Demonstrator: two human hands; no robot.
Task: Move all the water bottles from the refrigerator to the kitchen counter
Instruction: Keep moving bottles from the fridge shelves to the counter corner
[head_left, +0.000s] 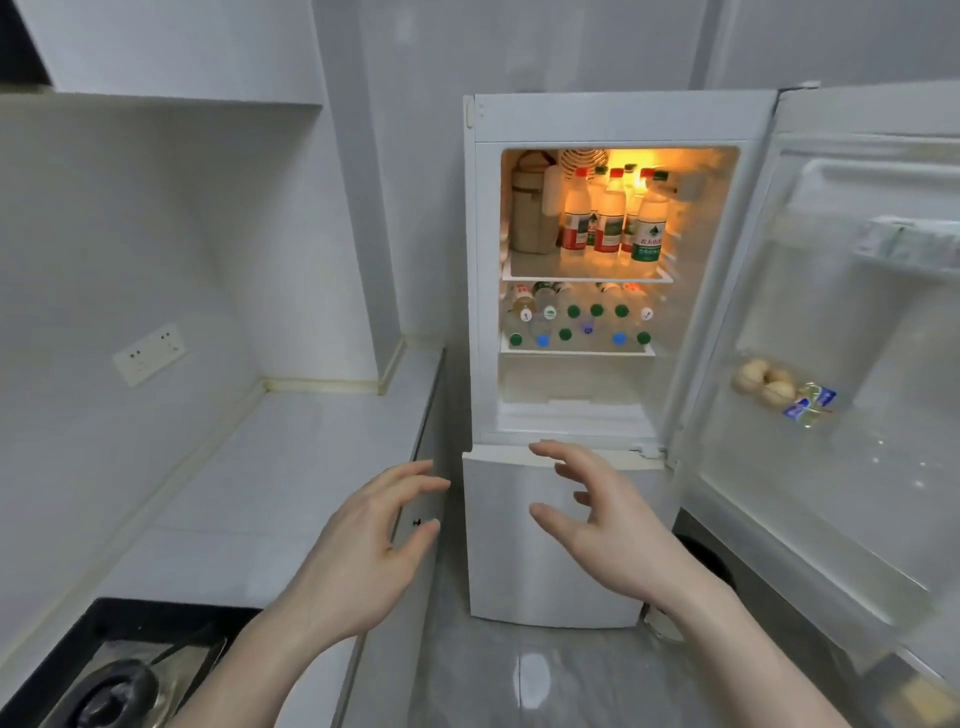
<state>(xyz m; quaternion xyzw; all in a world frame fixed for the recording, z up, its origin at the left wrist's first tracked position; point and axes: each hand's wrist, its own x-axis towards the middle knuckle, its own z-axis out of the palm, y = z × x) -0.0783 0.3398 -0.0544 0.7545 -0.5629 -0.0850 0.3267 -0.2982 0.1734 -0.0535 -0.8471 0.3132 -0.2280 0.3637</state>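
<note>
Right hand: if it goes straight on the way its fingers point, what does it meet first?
Probably the fridge: the right hand points up-left toward the top edge of the closed lower door. Depth is unclear, and nothing else shows between.

Lower-shelf bottles (574, 322): only caps visible, bodies hidden, labels unreadable. Upright bottles (613, 218): rear ones hidden behind front row. Open door (857, 338): cut off at right edge. Stove (114, 675): cut off at near-left corner. Door-shelf packets (810, 405): blurred.
</note>
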